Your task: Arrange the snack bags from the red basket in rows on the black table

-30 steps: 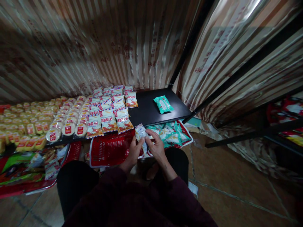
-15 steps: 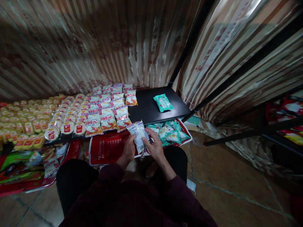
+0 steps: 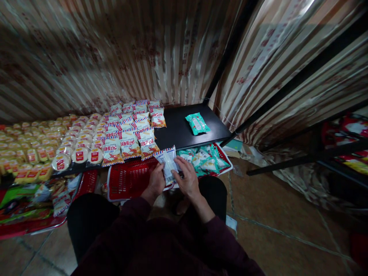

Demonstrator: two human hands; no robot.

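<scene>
Head cam: L hand (image 3: 156, 179) is gripping a white plastic snack pkt w/ a striped end (image 3: 167, 161), holding its lower-left side; R hand (image 3: 187, 180) is resting its thumb on the pkt's face, fingers curving by the right edge, can't tell how firmly. Pkt is hanging above the lap gap, tilting a bit, small-print back facing up, just in front of the flat black shelf (image 3: 172, 134). Handling it well prob. means keeping both thumbs light, pressing near seams rather than the puffed middle, b/c thin film is likely creasing easily & contents may be breaking. Re edges: shelf's front edge is running close beyond the pkt's far end, so any fwd move is prob. needing some lift. Rows of white shrimp-print plastic pkts (image 3: 130, 143) are crowding the L side; dark surface is showing btwn them & a teal plastic pkt (image 3: 197, 123) lying farther R. Red plastic basket (image 3: 125, 180) is sitting low on the L, a basket of teal pkts (image 3: 208, 159) low on the R, & a black metal post (image 3: 221, 65) is bounding the back-right corner.
</scene>
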